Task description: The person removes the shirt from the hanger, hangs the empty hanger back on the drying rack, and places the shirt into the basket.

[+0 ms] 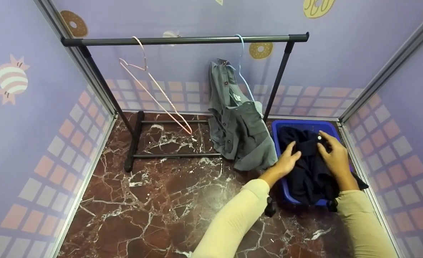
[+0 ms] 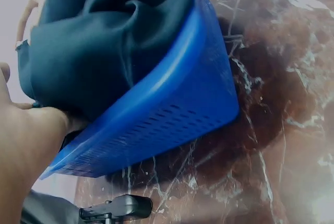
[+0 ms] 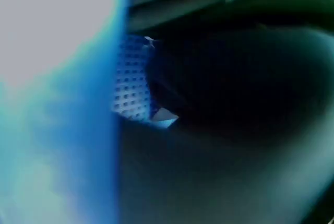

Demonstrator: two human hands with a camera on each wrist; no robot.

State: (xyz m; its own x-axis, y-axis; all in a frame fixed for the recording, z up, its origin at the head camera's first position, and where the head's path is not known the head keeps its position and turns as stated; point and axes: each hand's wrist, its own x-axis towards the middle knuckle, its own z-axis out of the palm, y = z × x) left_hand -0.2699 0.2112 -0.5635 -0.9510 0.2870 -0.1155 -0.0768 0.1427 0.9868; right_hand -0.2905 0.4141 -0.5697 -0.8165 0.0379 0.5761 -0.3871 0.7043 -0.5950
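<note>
Currently, hands (image 1: 286, 160) (image 1: 336, 157) on dark cloth (image 1: 308, 175)

Dark cloth (image 2: 83, 59), held at one edge by the left hand (image 2: 28, 140), is contained in a perforated blue basket (image 2: 180, 112) on marbled floor (image 2: 282, 151).

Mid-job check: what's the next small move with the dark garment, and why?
Probably lift the garment clear of the basket: left hand and right hand hold it, most of it lies inside, and the pink hanger is bare.
</note>
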